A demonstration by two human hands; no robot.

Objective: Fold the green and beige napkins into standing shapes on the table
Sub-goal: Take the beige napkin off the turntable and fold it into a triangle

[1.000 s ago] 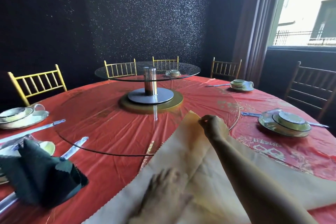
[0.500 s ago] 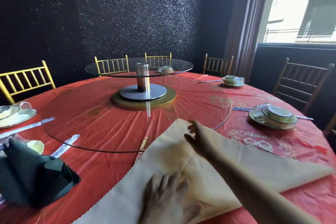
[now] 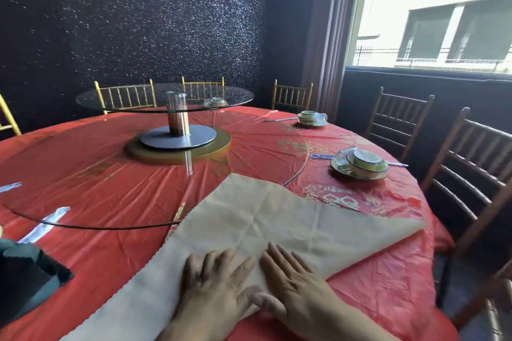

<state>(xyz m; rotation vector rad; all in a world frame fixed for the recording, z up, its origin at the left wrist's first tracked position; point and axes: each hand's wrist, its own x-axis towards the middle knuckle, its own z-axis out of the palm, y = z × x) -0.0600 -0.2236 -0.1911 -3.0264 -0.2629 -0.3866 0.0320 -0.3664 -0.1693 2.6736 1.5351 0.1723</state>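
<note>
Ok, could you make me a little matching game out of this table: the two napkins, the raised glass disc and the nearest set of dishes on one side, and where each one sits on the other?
Things:
1. beige napkin
2. green napkin
3. raised glass turntable
4. bowl stacked on a plate

Places:
a. on a metal post at the centre of the table
b. flat under the left hand and right hand
c. right side, near the dark wooden chairs
d. far left edge of the view, partly cut off

Pairs: 1-b, 2-d, 3-a, 4-c.
</note>
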